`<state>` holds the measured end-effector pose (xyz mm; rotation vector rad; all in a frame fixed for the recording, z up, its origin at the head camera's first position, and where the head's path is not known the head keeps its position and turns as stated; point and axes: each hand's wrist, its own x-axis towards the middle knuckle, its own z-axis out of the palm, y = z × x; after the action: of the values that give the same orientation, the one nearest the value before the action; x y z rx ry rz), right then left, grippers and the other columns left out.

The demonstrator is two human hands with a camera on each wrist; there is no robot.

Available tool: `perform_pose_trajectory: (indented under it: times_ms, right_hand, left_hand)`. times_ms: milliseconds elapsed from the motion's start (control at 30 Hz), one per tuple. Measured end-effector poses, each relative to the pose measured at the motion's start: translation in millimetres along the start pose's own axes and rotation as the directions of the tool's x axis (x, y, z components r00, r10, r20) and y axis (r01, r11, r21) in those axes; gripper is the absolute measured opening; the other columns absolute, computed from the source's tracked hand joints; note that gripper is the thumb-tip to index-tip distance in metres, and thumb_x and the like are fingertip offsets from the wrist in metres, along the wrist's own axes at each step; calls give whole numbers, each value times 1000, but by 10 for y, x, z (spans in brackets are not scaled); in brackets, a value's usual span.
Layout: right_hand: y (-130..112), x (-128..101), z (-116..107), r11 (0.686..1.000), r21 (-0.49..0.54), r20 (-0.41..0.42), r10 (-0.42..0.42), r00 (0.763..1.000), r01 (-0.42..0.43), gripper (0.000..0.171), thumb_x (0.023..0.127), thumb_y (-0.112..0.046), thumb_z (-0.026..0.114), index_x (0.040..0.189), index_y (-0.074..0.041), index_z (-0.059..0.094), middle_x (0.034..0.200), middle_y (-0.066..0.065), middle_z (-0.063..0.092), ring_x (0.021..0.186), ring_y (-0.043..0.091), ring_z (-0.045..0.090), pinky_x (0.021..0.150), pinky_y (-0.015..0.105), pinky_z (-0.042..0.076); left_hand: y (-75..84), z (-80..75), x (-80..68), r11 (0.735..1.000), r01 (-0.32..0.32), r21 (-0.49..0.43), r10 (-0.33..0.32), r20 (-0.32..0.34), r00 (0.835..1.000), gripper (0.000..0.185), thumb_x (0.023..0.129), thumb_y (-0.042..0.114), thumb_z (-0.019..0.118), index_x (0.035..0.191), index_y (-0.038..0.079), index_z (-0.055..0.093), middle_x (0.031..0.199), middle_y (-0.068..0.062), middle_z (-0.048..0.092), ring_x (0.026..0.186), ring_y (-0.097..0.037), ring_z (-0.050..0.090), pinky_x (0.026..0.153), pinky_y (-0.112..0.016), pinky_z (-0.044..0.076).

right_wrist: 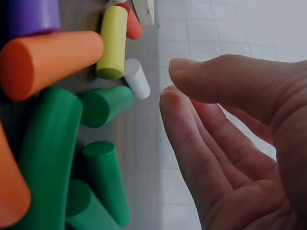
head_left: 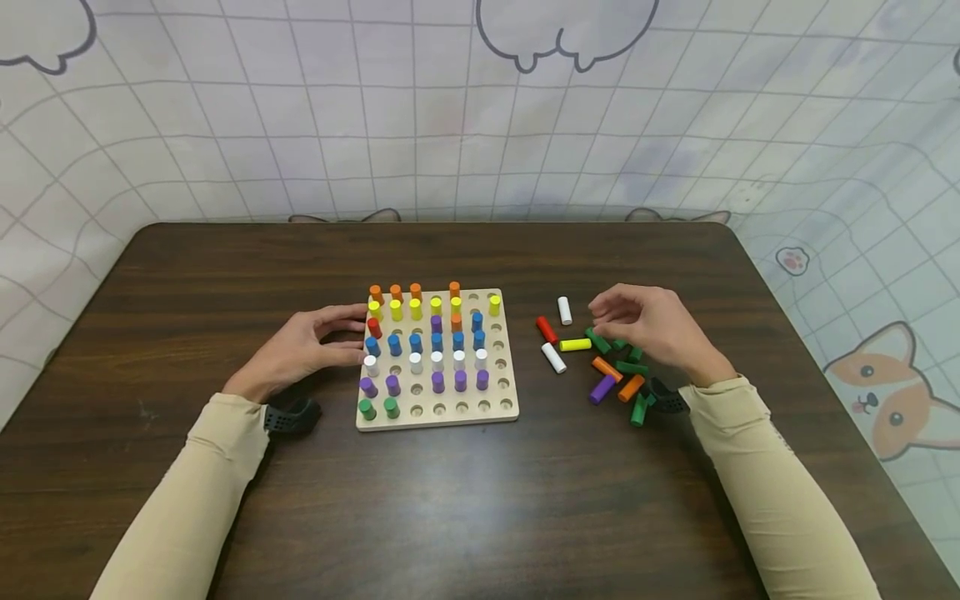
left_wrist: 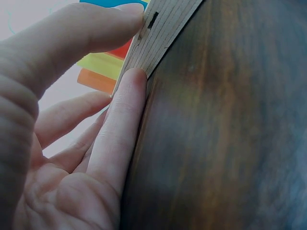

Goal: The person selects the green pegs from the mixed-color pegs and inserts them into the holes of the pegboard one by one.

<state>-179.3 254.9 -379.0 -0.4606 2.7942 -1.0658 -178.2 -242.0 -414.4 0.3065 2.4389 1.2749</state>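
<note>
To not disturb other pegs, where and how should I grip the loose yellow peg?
Probably pinch the loose yellow peg across its middle, from above, with the right hand: it lies flat, its long sides look free, while a red peg and a green peg sit near its ends.

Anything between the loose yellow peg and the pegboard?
Yes, low obstacles: a red peg and a white peg lie between the yellow peg and the pegboard. Lifted, it would likely clear both.
</note>
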Motion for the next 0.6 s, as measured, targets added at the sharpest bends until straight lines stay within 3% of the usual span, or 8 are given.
perform_pose_trajectory:
  times_ms: [167, 600]
  right_hand:
    - [83, 24, 27, 999, -33, 36, 4, 999, -3, 26, 94, -16, 77, 118, -10, 73, 109, 7, 77, 97, 21, 74, 80, 18, 56]
    - [140, 58, 66, 996, -84, 72, 0, 997, 6, 24, 92, -13, 78, 116, -11, 73, 107, 6, 76, 95, 20, 72, 81, 18, 56]
  left_hand:
    - [-2, 10, 3, 1000, -1, -3, 1, 1, 1000, 79, 90, 37, 81, 156, 16, 44, 149, -9, 58, 135, -27, 56, 99, -18, 48]
    - [6, 15, -8, 1000, -2, 24, 2, -6, 1000, 78, 90, 38, 81, 157, 18, 44, 150, -8, 58, 135, -26, 56, 108, -34, 49]
